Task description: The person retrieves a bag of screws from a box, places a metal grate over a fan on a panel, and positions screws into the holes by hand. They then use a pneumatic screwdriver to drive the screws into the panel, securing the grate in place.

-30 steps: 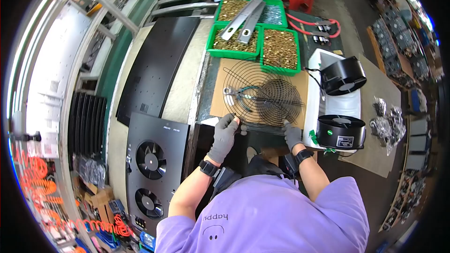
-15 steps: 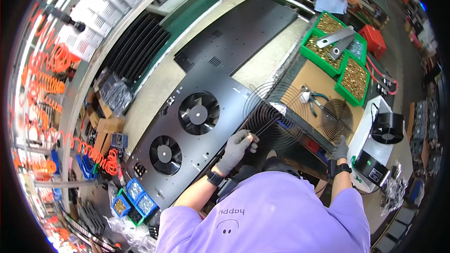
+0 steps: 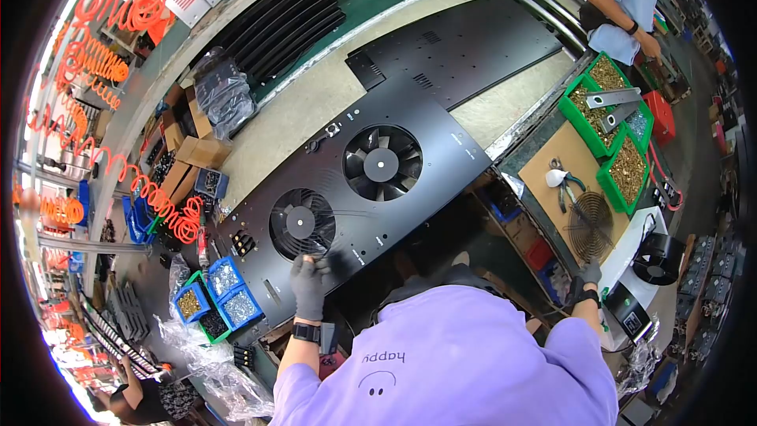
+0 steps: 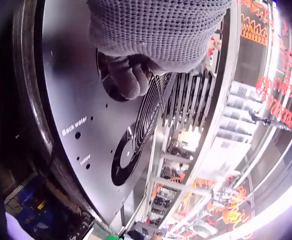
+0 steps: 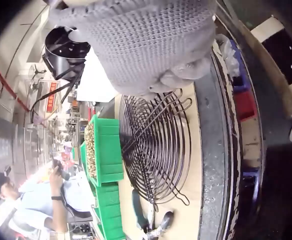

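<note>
My gloved left hand (image 3: 307, 285) pinches the edge of a black round wire fan guard (image 4: 147, 117). In the head view that guard is blurred over the lower fan (image 3: 300, 222) of a black panel; a second fan (image 3: 382, 164) sits further up the same panel (image 3: 441, 166). Off to the right, my gloved right hand (image 3: 586, 274) grips the near rim of other fan guards (image 3: 590, 225), which lie on cardboard (image 3: 544, 162). Curled fingers overlap the guards' wire loops in the right wrist view. Pliers (image 3: 564, 185) lie beside these guards.
Green bins (image 3: 628, 173) of brass-coloured hardware stand beyond the cardboard, two metal bars (image 3: 615, 97) across them. Loose black fans (image 3: 658, 259) sit at the right. Blue bins (image 3: 239, 308) of small parts flank the panel's left end. Another person (image 3: 623, 0) stands at the far right.
My left hand has carried one fan guard leftward from the cardboard to over the panel's lower fan. The head view has turned left. My right hand has stayed by the other guards.
</note>
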The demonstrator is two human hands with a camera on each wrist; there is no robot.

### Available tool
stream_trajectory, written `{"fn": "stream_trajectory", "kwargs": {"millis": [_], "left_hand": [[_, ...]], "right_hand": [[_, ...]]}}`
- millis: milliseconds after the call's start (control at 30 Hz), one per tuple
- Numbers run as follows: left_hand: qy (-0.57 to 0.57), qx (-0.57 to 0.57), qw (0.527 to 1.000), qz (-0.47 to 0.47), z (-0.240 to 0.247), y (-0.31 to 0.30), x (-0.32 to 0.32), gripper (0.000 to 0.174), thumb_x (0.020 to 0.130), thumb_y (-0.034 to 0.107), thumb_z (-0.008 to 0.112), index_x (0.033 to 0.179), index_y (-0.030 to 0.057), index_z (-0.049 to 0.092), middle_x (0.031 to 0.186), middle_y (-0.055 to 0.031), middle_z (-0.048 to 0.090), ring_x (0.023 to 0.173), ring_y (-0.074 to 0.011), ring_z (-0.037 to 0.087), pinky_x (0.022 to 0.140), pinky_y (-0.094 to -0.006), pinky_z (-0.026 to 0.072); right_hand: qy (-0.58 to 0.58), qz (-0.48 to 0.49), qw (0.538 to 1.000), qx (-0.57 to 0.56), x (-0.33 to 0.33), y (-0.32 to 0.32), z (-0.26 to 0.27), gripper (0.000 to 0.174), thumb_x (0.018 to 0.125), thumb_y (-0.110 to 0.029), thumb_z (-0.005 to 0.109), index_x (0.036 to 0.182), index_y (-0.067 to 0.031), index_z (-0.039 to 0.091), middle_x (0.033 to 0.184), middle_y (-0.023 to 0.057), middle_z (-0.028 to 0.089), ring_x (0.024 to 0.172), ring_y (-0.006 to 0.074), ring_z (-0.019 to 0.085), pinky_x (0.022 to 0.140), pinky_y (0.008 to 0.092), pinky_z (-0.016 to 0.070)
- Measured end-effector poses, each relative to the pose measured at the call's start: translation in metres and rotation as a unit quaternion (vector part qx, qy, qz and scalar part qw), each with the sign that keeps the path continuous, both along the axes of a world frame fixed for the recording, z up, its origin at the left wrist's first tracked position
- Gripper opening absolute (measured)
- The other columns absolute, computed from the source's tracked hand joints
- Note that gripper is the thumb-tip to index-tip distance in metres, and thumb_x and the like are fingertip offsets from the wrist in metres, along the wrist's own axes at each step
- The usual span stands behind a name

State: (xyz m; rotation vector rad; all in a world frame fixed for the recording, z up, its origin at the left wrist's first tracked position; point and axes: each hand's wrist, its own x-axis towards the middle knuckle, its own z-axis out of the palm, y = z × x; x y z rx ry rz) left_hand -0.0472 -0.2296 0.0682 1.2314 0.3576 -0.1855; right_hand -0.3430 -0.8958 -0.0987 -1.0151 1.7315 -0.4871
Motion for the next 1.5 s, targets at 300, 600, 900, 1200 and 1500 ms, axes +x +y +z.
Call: {"fn": "stream_trajectory", "kwargs": {"millis": [300, 600, 900, 1200, 1500], "left_hand": [[0.063, -0.001, 0.985, 0.160, -0.033, 0.048, 0.016, 0.019, 0.094, 0.019, 0.046, 0.093, 0.0011, 0.052, 0.082, -0.0075, 0.058, 0.064, -0.0126, 0.054, 0.058, -0.0250, 0.0473], [0.143, 0.019, 0.982, 0.123, -0.034, 0.064, 0.013, 0.019, 0.091, 0.019, 0.048, 0.098, 0.0017, 0.052, 0.082, -0.0065, 0.056, 0.065, -0.0130, 0.054, 0.058, -0.0255, 0.0482], [0.192, 0.176, 0.960, 0.104, -0.001, 0.067, -0.004, 0.025, 0.087, 0.009, 0.048, 0.111, 0.0002, 0.048, 0.089, -0.0050, 0.053, 0.070, -0.0134, 0.056, 0.062, -0.0262, 0.0505], [0.156, 0.121, 0.979, 0.050, 0.023, 0.003, -0.006, 0.020, 0.086, 0.009, 0.048, 0.103, -0.0001, 0.052, 0.089, -0.0072, 0.056, 0.070, -0.0126, 0.056, 0.065, -0.0266, 0.0498], [0.186, -0.149, 0.969, -0.056, 0.032, -0.126, 0.058, 0.030, 0.091, 0.026, 0.050, 0.104, -0.0006, 0.053, 0.093, -0.0109, 0.059, 0.079, -0.0189, 0.060, 0.072, -0.0330, 0.0505]], "right_hand": [[-0.295, -0.127, 0.947, 0.011, 0.041, 0.059, 0.089, 0.029, 0.090, -0.030, 0.049, 0.068, -0.0139, 0.039, 0.052, -0.0052, 0.025, 0.040, 0.0088, 0.024, 0.037, 0.0247, 0.0200], [-0.461, 0.046, 0.884, -0.057, 0.110, 0.160, 0.173, 0.015, 0.089, -0.021, 0.052, 0.080, -0.0104, 0.049, 0.052, -0.0073, 0.022, 0.039, 0.0041, 0.020, 0.034, 0.0205, 0.0167], [-0.331, 0.419, 0.828, 0.172, 0.313, 0.289, 0.200, 0.011, 0.085, -0.016, 0.055, 0.080, -0.0059, 0.054, 0.054, -0.0077, 0.031, 0.042, 0.0016, 0.027, 0.038, 0.0169, 0.0204], [-0.241, 0.619, 0.702, 0.255, 0.433, 0.306, 0.154, 0.017, 0.087, -0.019, 0.054, 0.080, -0.0038, 0.056, 0.054, -0.0057, 0.038, 0.041, 0.0025, 0.032, 0.037, 0.0183, 0.0229], [-0.150, 0.752, 0.620, 0.166, 0.454, 0.270, 0.175, 0.022, 0.089, -0.016, 0.047, 0.104, -0.0019, 0.053, 0.080, 0.0082, 0.058, 0.063, 0.0094, 0.051, 0.052, 0.0233, 0.0408]]}}
